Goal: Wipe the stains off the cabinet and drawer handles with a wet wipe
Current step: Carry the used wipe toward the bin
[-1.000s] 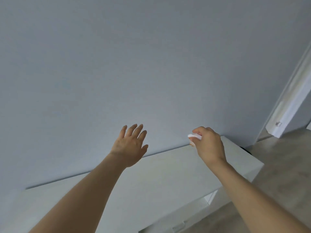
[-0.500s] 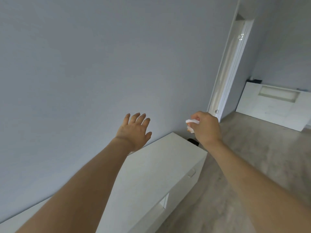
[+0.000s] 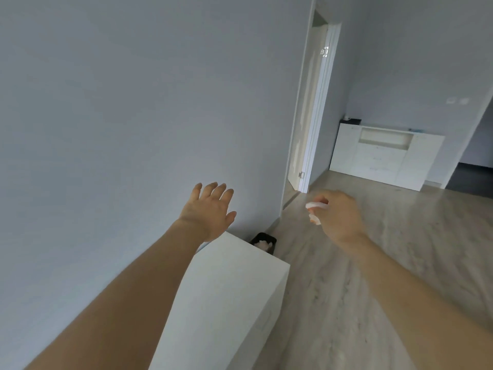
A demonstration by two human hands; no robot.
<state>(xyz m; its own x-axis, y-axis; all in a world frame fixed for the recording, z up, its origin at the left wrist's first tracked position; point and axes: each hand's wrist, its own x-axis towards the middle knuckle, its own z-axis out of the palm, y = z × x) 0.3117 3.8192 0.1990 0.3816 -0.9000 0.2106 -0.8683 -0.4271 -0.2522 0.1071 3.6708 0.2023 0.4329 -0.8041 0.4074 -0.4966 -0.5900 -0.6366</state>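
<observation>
A plain grey wall [image 3: 120, 116] takes up the whole left side. The person's left hand [image 3: 209, 212] is held out in front of it, palm toward the wall, fingers straight and slightly spread, holding nothing; whether the palm actually touches the wall, I cannot tell. Just below that open hand is the top of a low white cabinet [image 3: 229, 289], standing against the wall and running back toward the person under the left forearm. Its front face is seen at a steep angle, so the handles cannot be made out from here.

Past the far end of the cabinet, below and a little to the right of the left hand, a small black bin [image 3: 264, 243] sits on the floor by the wall with something white crumpled inside it.

Further right, the right hand [image 3: 338, 214] is raised in the air over the pale wooden floor [image 3: 333, 303], well clear of the cabinet. Its fingers are curled around a bunched white wet wipe [image 3: 316, 209], which pokes out on the thumb side of the fist; the hand is a little blurred.

Beyond the right hand, a white door [image 3: 306, 116] stands ajar in its frame. To the right of that grip and far behind it, a second white cabinet [image 3: 384, 156] with an open recess near its top stands against the far wall.
</observation>
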